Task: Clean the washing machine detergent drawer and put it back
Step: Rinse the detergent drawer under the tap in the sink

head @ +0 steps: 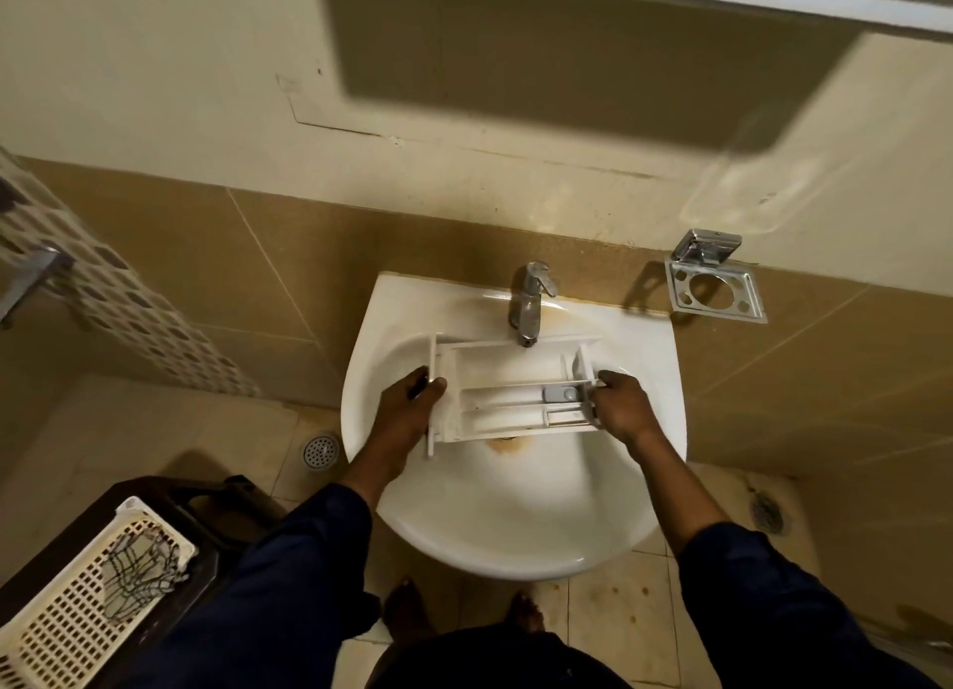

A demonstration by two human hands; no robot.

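The white detergent drawer lies sideways across the basin of the white sink, open side up, right under the chrome tap. It has several compartments and a small grey insert near its right end. My left hand grips the drawer's front panel at the left end. My right hand grips the drawer's right end. No water runs from the tap.
A chrome holder is fixed to the tiled wall right of the sink. A dark stand with a cream plastic basket is at lower left. Floor drains lie on the tiles. A rust-coloured stain marks the basin near the drain.
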